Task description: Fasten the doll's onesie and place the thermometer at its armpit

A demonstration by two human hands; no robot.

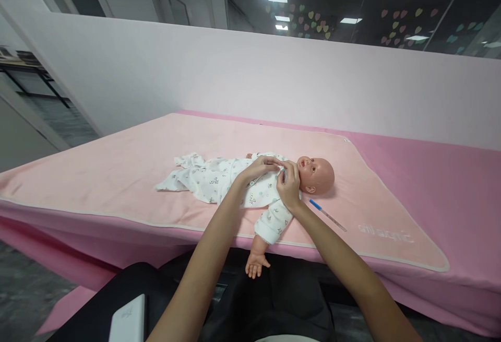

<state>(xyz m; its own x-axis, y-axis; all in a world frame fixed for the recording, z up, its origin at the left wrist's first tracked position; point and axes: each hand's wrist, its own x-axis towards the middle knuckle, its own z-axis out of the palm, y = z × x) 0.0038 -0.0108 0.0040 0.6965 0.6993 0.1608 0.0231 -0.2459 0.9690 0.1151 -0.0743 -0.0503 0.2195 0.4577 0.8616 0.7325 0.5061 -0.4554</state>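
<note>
A bald baby doll [319,176] lies on its back, its head to the right. It wears a white printed baby top [261,193] and matching baby pants [209,179], whose leg ends spread out at the left. My left hand [264,167] is over the doll's chest, fingertips closed on the top near the neckline. From the right, my right hand [288,183] pinches the same front edge close below the doll's chin. The fingertips of both hands nearly meet, and they partly hide the bit of cloth between them. One doll arm [257,256] hangs over the table's near edge.
A peach blanket [129,175] covers a pink-clothed table [422,190] against a white wall [274,81]. Beside the doll's head lies a thin blue-capped stick [327,215], perhaps a pen. A white flat device [127,318] rests on my leg.
</note>
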